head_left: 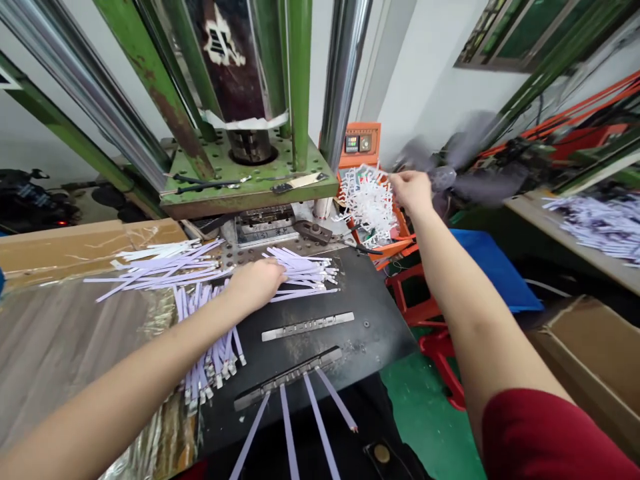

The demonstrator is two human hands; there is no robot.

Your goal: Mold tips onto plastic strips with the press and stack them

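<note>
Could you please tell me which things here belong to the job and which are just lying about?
In use, it seems:
- purple strips at the left hand
- white pieces at the right hand
- metal bar with four more strips

Probably just lying about:
- cardboard box
- fan

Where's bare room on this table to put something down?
Right of the slotted metal bars, to the right edge of the black worktop, is mostly bare; a thin band lies between the bars. It's crowded left of and beyond them, where lavender strips lie around the left hand.
</note>
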